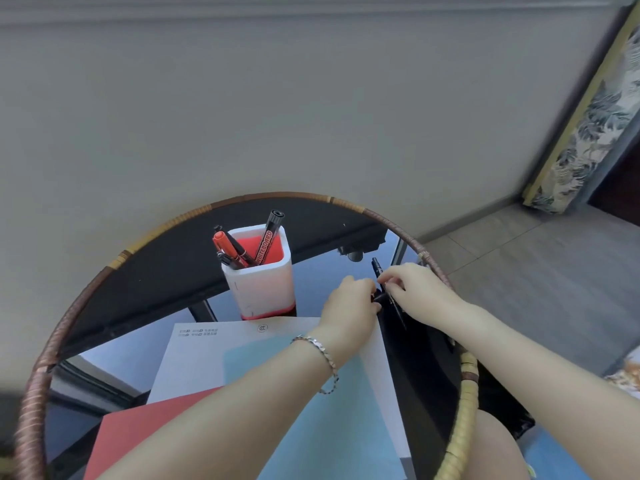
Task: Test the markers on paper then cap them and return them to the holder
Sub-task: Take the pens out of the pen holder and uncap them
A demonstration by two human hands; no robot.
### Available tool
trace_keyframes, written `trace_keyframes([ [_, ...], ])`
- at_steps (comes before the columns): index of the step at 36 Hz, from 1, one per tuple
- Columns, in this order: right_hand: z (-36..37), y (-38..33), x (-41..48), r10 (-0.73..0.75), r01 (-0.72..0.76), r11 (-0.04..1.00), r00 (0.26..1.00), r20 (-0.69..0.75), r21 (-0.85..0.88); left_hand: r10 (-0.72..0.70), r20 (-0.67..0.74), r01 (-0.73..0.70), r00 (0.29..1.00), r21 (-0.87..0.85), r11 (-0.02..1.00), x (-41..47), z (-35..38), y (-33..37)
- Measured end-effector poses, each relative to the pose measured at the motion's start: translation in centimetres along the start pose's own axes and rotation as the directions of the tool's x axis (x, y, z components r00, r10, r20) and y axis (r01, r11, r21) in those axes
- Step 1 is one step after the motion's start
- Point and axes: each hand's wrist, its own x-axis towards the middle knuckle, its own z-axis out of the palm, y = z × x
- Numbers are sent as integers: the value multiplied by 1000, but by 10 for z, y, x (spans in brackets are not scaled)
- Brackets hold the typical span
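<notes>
We see the black marker [376, 266] at about two o'clock on the round surface [377, 216], just inside the woven rim, held up between both hands. The right hand [414, 292] pinches the barrel with curled thumb and fingertips near its far end. The left hand [349, 301] is curled round the dark near end of the same marker. Its fingers hide whether a cap sits there, so we cannot tell if the cap is on or off.

We judge the marker light, stiff and smooth, a plastic tube that could twist or slip in a loose pinch. The cap is probably a press fit. It seems best to grip the barrel firmly around its middle, take the cap by its sides, and pull or push straight along the barrel rather than bending. A bare tip would stain skin, so fingers should stay back from that end.

The white paper [207, 355] lies at six o'clock, close under the left wrist and easy to reach for a test stroke. The holder [263, 289] stands upright at twelve o'clock with other markers leaning in it. It looks light and could tip if a marker is jabbed in at a slant.
</notes>
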Motion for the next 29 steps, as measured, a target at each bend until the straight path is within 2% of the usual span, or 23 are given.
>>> trace_keyframes([
  [5,-3,-18,1,-46,46,999,996,-81,-10,44,-43,-46,998,-54,997,-17,-20,-12],
  [9,-4,-52,8,-167,190,978,961,-221,90,89,-140,-97,986,-57,994,-46,-53,-30],
  [12,-6,-89,18,-225,270,947,945,-239,176,68,-235,-101,970,-135,986,-72,-79,-44],
  [21,-4,-158,53,-60,113,944,983,-176,309,-43,-453,-35,890,-162,986,-110,-123,-75],
  [26,-2,-161,52,-60,147,921,968,-242,361,-37,-480,-56,876,-178,982,-115,-130,-77],
  [29,-14,-163,33,-101,243,888,931,-351,390,1,-536,-119,844,-184,976,-117,-132,-74],
])
